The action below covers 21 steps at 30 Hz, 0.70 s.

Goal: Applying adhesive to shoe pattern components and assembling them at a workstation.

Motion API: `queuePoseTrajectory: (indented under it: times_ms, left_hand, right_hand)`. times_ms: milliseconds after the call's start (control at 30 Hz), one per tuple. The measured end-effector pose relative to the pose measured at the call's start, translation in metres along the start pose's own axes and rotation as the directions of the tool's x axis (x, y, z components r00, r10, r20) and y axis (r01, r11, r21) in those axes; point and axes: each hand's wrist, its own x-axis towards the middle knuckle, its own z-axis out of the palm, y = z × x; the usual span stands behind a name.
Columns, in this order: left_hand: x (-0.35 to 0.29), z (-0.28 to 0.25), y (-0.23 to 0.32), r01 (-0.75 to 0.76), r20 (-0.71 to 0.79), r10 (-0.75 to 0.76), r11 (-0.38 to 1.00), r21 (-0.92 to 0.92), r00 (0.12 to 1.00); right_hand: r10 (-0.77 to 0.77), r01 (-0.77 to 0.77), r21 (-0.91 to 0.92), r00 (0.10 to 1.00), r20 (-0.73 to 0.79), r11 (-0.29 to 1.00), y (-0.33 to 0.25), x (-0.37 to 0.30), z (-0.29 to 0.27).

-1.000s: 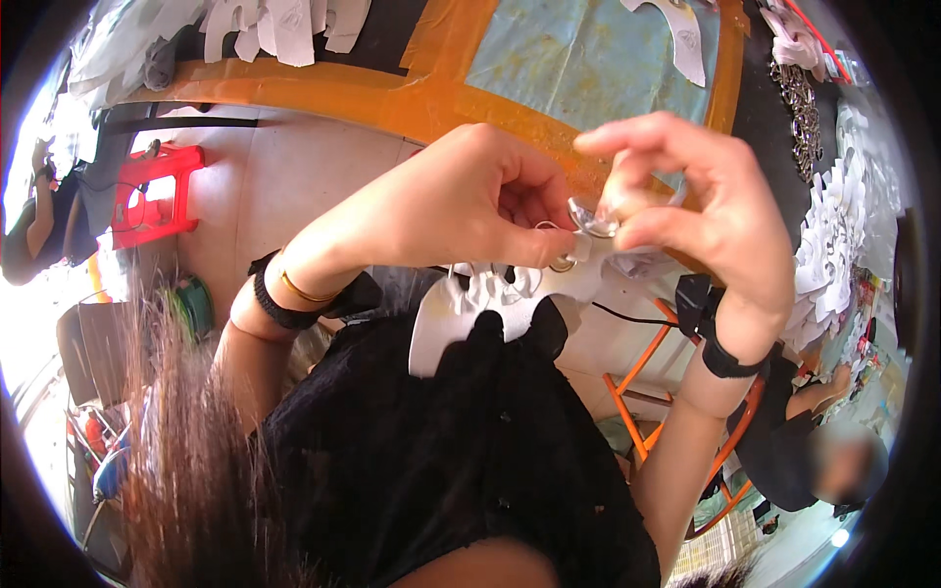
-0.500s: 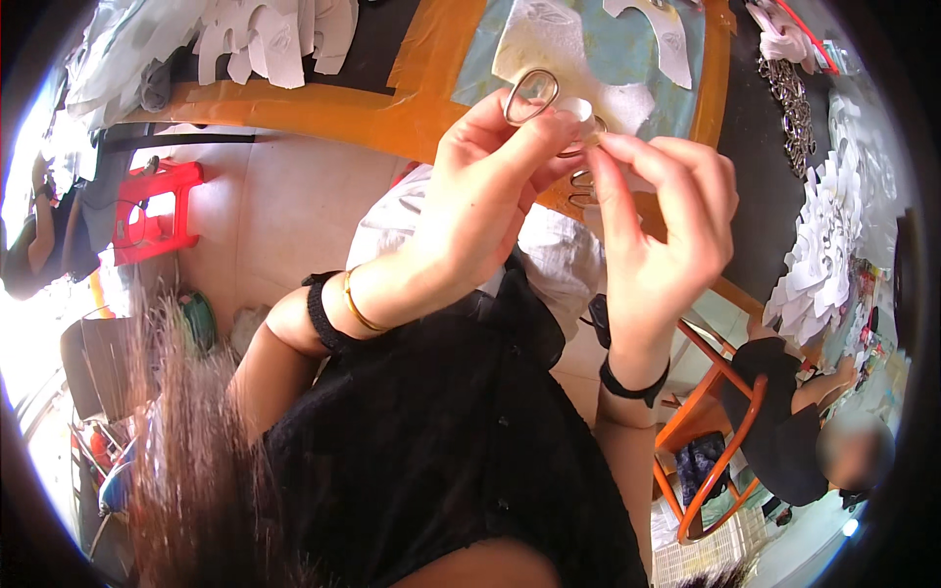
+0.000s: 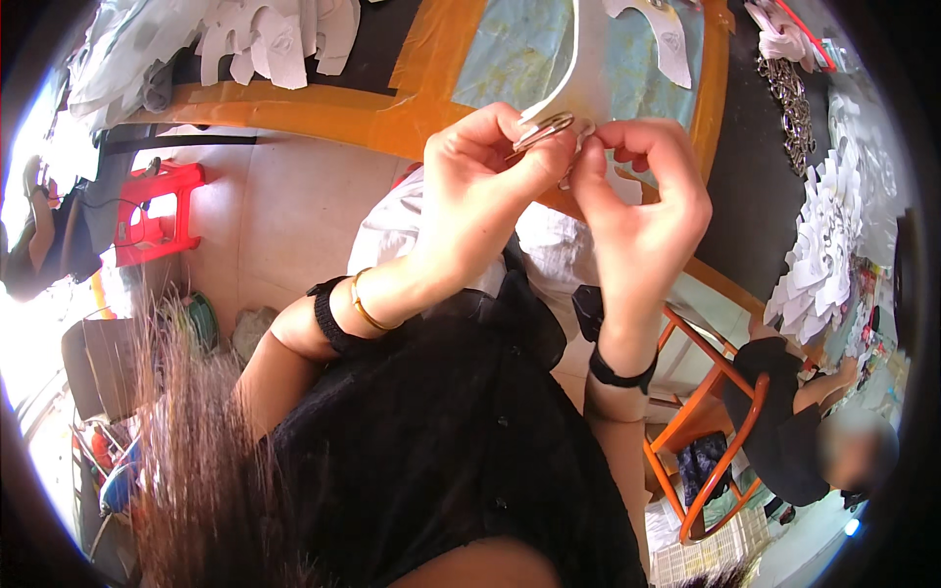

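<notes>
Between thumb and fingers, my left hand (image 3: 466,206) grips a white leather-like cut piece (image 3: 586,78), which rises above my hands and is seen partly edge-on. Metal rings (image 3: 545,129) sit at its lower end by my left thumb. My right hand (image 3: 652,211) is closed in a pinch on the same end, right beside the left fingertips. Exactly how the rings pass through the material is hidden by my fingers. Behind them, a similar white piece (image 3: 667,44) lies on the blue-green table surface (image 3: 510,59).
Stacked white pieces (image 3: 279,44) lie at the far left of the table, edged with brown tape (image 3: 323,110). On the right are a heap of metal rings (image 3: 786,113) and a fanned pile of white pieces (image 3: 818,255). A red stool (image 3: 162,211) stands left; a person sits by a chair (image 3: 720,382) at right.
The white piece has tilted up from the table side to nearly edge-on, and the rings have turned flat. My right hand has moved slightly left, closer to my left hand.
</notes>
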Motion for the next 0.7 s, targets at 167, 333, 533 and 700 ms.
queuePoseTrajectory:
  times_ms: [167, 333, 533, 700]
  left_hand:
    - [0.008, -0.006, 0.026, 0.166, 0.127, -0.194, 0.965, 0.205, 0.973]
    - [0.011, -0.012, 0.005, 0.044, 0.088, -0.050, 0.996, 0.072, 0.995]
    - [0.007, -0.006, 0.003, -0.065, 0.023, 0.065, 0.997, 0.041, 0.998]
    - [0.006, -0.001, 0.004, -0.019, -0.006, 0.019, 0.999, -0.048, 1.000]
  right_hand:
    - [0.406, -0.732, 0.537, 0.680, 0.610, 0.419, 0.022, 0.009, -0.020]
    - [0.350, -0.416, 0.402, 0.908, 0.230, 0.816, 0.009, 0.005, -0.009]
    - [-0.113, 0.113, 0.006, 0.992, -0.052, 0.994, 0.001, -0.004, 0.003]
    - [-0.210, 0.197, -0.164, 0.976, -0.064, 0.967, 0.003, -0.005, 0.008]
